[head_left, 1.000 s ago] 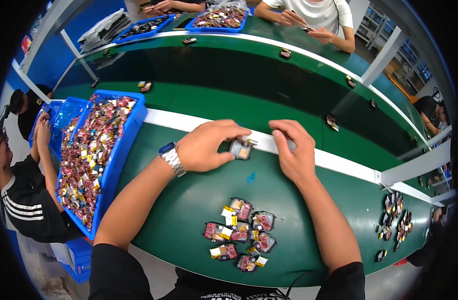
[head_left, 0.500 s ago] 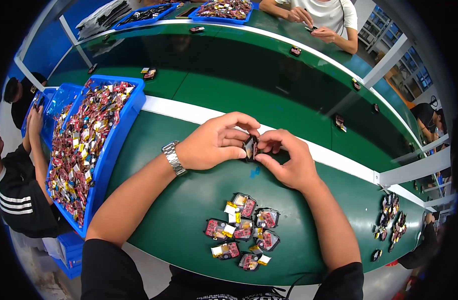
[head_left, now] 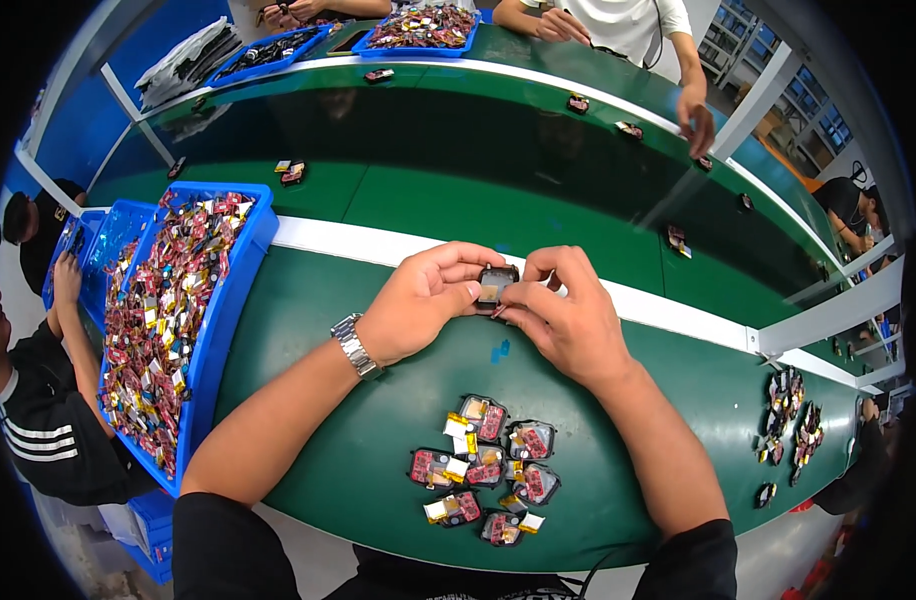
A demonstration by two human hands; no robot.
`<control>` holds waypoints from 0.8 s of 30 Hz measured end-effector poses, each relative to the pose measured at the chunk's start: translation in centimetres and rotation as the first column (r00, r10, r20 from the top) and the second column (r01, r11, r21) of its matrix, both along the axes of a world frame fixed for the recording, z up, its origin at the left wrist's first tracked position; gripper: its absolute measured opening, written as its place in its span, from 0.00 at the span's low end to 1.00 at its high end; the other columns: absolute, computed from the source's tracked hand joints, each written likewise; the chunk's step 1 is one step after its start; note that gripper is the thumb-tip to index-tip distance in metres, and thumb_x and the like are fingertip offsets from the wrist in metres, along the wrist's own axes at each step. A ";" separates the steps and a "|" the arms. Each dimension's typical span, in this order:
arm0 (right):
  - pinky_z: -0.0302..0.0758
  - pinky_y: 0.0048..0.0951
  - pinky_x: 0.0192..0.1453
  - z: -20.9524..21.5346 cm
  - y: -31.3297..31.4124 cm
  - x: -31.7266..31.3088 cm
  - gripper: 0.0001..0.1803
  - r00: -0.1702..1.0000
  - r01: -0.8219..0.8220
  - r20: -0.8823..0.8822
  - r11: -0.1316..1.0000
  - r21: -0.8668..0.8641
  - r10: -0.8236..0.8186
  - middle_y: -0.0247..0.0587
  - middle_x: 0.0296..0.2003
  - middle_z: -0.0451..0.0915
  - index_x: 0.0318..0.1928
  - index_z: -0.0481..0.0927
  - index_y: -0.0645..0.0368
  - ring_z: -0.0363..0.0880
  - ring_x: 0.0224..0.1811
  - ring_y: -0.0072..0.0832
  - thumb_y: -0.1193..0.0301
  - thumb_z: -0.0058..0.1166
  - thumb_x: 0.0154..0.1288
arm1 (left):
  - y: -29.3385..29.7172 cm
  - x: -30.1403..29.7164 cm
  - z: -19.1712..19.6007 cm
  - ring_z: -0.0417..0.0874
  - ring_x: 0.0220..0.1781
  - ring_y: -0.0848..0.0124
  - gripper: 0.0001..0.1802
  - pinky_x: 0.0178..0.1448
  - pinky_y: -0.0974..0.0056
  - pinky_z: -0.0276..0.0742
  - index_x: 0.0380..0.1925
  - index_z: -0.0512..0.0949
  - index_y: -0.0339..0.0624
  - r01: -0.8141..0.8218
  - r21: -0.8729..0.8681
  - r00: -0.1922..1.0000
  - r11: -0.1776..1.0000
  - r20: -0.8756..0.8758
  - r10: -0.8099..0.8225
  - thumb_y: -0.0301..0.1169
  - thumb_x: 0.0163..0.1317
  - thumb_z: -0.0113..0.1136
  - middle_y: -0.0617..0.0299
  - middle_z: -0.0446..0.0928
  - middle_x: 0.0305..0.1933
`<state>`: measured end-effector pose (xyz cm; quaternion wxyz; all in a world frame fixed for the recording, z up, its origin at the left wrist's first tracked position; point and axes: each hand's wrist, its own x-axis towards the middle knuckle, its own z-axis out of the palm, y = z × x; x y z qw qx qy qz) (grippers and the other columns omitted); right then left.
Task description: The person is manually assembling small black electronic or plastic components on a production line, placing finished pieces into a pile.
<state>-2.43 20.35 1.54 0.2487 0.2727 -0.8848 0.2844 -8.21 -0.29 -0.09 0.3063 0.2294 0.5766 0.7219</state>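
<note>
Between my two hands is a small black plastic housing [head_left: 493, 287], its open inside turned up, with a pale patch in it. The thumb and fingers of my left hand [head_left: 423, 300] grip its left edge. At its lower right, my right hand [head_left: 573, 315] pinches a small red piece [head_left: 499, 311], which looks like a circuit board and is mostly covered by the fingers. Below my hands lies a cluster of similar black housings [head_left: 484, 465] with red boards, several with white-and-yellow battery packs beside or on them.
On the left stands a blue bin [head_left: 228, 330] heaped with red boards and batteries. More assemblies [head_left: 783, 420] lie at the right end of the green table [head_left: 318, 440]. Beyond the white rail [head_left: 668, 305], a green conveyor carries scattered units. Co-workers sit opposite and at the left.
The housing has turned from edge-on to open side up. My right fingers now pinch at its lower edge. Across the conveyor, a co-worker's arm has reached out over the belt's edge.
</note>
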 end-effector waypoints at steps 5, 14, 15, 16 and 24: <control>0.78 0.34 0.41 -1.0 0.6 -0.5 0.13 0.997 0.014 0.073 0.999 0.040 -0.017 0.34 0.39 0.78 0.37 0.81 0.55 0.78 0.42 0.35 0.77 0.67 0.50 | 0.3 0.3 0.1 0.81 0.55 0.70 0.14 0.59 0.61 0.82 0.55 0.72 0.32 -0.117 0.065 0.993 0.991 0.034 0.115 0.19 0.71 0.48 0.55 0.77 0.55; 0.78 0.34 0.41 -1.0 0.4 -0.4 0.12 0.995 0.039 0.092 0.986 -0.164 -0.024 0.37 0.35 0.82 0.38 0.81 0.57 0.81 0.38 0.36 0.77 0.67 0.52 | 0.2 0.5 -0.1 0.81 0.56 0.69 0.14 0.62 0.63 0.78 0.52 0.76 0.29 -0.036 -0.022 0.985 0.999 -0.169 0.032 0.19 0.67 0.57 0.54 0.75 0.58; 0.78 0.34 0.41 -1.0 0.5 -0.4 0.12 0.996 0.041 0.090 0.984 -0.174 -0.026 0.37 0.35 0.82 0.38 0.81 0.57 0.81 0.37 0.36 0.77 0.68 0.52 | 0.3 0.6 -0.1 0.81 0.56 0.69 0.14 0.62 0.63 0.78 0.52 0.76 0.29 -0.036 -0.022 0.985 0.999 -0.170 0.032 0.19 0.67 0.57 0.54 0.75 0.58; 0.78 0.34 0.41 -1.0 0.5 -0.4 0.13 0.996 0.043 0.088 0.982 -0.183 -0.027 0.38 0.34 0.82 0.38 0.81 0.57 0.81 0.37 0.36 0.77 0.68 0.51 | 0.3 0.6 -0.2 0.81 0.57 0.69 0.15 0.63 0.63 0.78 0.53 0.76 0.29 -0.037 -0.009 0.984 0.999 -0.176 0.035 0.19 0.67 0.57 0.53 0.75 0.58; 0.77 0.35 0.40 -1.0 0.1 -0.4 0.12 0.997 0.042 0.076 0.985 -0.167 -0.030 0.38 0.33 0.82 0.37 0.80 0.58 0.80 0.36 0.36 0.78 0.67 0.51 | 0.4 0.6 -0.2 0.81 0.57 0.68 0.14 0.64 0.64 0.77 0.52 0.77 0.28 -0.063 -0.020 0.993 0.998 -0.100 0.061 0.19 0.66 0.59 0.52 0.75 0.58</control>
